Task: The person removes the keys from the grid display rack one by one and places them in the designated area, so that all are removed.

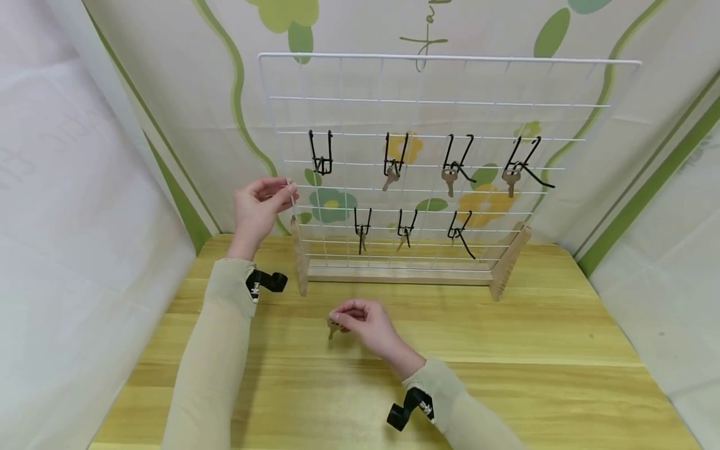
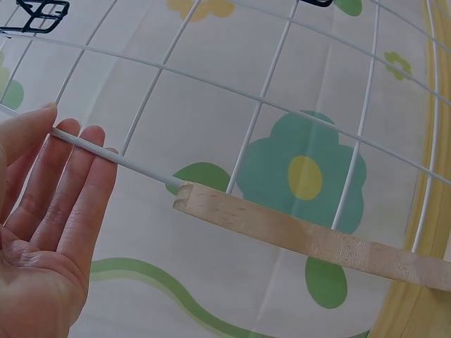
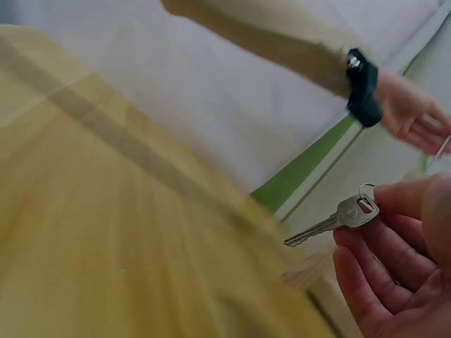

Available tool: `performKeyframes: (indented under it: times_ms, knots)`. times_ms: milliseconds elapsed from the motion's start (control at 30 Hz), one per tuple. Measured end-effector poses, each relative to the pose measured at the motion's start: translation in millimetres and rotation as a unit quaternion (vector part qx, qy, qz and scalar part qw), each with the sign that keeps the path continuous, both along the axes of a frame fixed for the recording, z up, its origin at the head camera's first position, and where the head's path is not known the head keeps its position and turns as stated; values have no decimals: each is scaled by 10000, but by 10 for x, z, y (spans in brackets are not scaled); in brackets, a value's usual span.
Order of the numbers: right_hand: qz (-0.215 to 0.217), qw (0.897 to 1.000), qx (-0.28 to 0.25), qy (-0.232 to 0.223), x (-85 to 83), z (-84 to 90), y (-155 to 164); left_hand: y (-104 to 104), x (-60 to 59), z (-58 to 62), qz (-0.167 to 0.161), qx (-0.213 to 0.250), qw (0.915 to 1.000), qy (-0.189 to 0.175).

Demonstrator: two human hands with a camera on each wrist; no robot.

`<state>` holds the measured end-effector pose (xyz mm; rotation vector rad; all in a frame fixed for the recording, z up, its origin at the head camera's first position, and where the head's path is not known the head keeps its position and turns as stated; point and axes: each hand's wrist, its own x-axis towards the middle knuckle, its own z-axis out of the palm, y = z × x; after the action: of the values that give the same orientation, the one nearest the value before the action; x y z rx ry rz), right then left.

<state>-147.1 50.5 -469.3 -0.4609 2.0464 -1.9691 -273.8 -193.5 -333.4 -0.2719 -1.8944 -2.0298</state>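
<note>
My right hand is low over the table, in front of the rack's left part. Between thumb and fingers it pinches the small ring of a silver key, whose blade points away from the hand. My left hand holds the left edge wire of a white wire grid rack with thumb and fingertips, just above the wooden foot. Black hooks stick out from the grid in two rows. The upper left hook shows no key, while a key hangs at the upper right one.
The rack stands on a wooden base at the back of a wood-grain table. More keys hang on other hooks, including a key in the upper row. The long hooks project toward me. A flower-printed cloth rises behind the rack.
</note>
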Motion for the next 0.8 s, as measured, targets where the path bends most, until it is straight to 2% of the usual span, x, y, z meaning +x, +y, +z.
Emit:
performKeyframes:
  times_ms: [200, 400, 800]
  knots:
    - [-63, 9993, 220, -306, 5, -267, -69, 2, -3, 2, 25, -49, 10000, 9]
    - [-261, 9974, 530, -416, -28, -379, -101, -4, -10, -7, 11, -32, 10000, 26]
    - [-400, 9933, 1079, 49, -77, -464, -128, 0, -14, -9, 54, -36, 10000, -4]
